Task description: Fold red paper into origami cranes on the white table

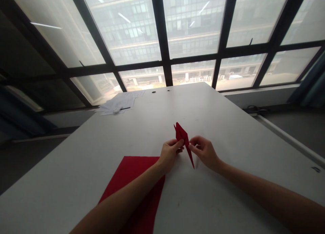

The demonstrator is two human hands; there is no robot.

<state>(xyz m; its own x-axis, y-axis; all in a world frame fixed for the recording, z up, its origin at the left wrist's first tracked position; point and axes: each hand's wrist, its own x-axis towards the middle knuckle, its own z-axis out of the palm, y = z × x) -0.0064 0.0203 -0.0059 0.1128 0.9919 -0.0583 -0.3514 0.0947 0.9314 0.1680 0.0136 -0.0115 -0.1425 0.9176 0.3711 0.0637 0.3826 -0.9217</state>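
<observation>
Between my hands is a folded red paper figure, like an origami crane, with a long narrow point slanting down toward me. My left hand pinches its left side between thumb and fingers. At its right edge, my right hand has thumb and forefinger pressed together on the paper, near the top of the narrow point. A flat sheet of red paper lies on the table beneath my left forearm, which covers part of it.
The white table stretches away toward large dark-framed windows. White papers with a dark pen lie at its far left. Round holes show near the far edge. Blue curtains hang at both sides.
</observation>
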